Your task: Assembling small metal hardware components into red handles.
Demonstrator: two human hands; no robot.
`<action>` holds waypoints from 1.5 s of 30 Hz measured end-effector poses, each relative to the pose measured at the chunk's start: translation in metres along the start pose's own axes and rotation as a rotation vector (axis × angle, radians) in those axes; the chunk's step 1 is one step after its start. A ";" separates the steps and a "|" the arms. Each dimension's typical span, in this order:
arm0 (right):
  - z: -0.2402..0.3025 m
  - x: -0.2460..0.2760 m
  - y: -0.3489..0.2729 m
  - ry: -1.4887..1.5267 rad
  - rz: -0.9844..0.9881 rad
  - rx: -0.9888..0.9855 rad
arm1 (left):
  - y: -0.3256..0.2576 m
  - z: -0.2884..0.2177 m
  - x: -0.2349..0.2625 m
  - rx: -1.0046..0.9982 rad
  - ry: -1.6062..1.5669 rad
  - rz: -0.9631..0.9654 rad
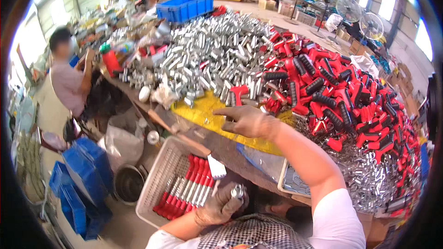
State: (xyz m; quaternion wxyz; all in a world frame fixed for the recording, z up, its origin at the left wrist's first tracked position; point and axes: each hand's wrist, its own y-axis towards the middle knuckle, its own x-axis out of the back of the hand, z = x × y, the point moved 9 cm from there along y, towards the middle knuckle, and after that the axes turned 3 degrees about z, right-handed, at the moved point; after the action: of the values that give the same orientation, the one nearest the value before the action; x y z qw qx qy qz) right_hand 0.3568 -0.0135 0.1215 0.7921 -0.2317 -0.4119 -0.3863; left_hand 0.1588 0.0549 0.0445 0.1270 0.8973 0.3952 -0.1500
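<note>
Your left hand (221, 205) is clenching a silver tube (237, 192) above the white basket (159, 175); your right hand (247, 121), fingers spread and empty, is hovering beside the red handles (323, 87).

Factory workshop: heaped metal tubes (217, 55)

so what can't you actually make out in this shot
- Left hand, head view: it grips a silver tube, but the fingers hide the rest.
- Right hand, head view: palm down over the yellow sheet; anything beneath is hidden.
- White basket, head view: its near corner is covered by the left forearm.
</note>
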 end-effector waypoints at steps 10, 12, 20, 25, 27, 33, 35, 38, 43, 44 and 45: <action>-0.072 -0.046 0.045 -0.553 -0.071 -0.123 | 0.000 0.011 -0.033 0.112 -0.040 0.247; -0.047 -0.033 0.010 -0.628 0.025 -0.105 | 0.002 0.008 -0.035 0.072 -0.033 0.222; -0.019 0.020 -0.185 0.760 -0.274 -0.226 | 0.014 0.025 -0.070 0.149 -0.011 0.387; 0.053 0.038 -0.288 0.567 -0.372 -0.028 | 0.024 0.049 -0.102 0.242 0.009 0.410; 0.056 0.014 -0.295 0.406 -0.144 -0.104 | 0.026 0.051 -0.115 0.251 0.130 0.464; 0.090 -0.030 -0.338 0.020 -0.095 0.254 | 0.024 0.056 -0.163 0.314 0.104 0.607; 0.085 -0.037 -0.339 0.002 -0.087 0.231 | 0.022 0.063 -0.166 0.290 0.221 0.748; 0.076 -0.045 -0.342 0.010 -0.048 0.197 | 0.028 0.048 -0.172 0.099 0.263 0.764; 0.048 -0.049 -0.344 -0.142 -0.176 -0.140 | 0.029 0.074 -0.151 0.114 0.381 0.391; 0.036 -0.051 -0.347 -0.174 -0.173 -0.303 | 0.027 0.069 -0.153 0.117 0.385 0.394; 0.036 -0.050 -0.347 -0.248 -0.254 -0.250 | 0.027 0.062 -0.153 0.065 0.526 0.377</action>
State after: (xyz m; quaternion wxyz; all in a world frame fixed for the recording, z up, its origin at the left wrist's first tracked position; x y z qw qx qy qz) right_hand 0.0427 -0.1736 0.1168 0.6455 -0.3201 -0.4808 -0.4997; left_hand 0.0697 -0.0870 0.0465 0.0173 0.9662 0.2365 0.1008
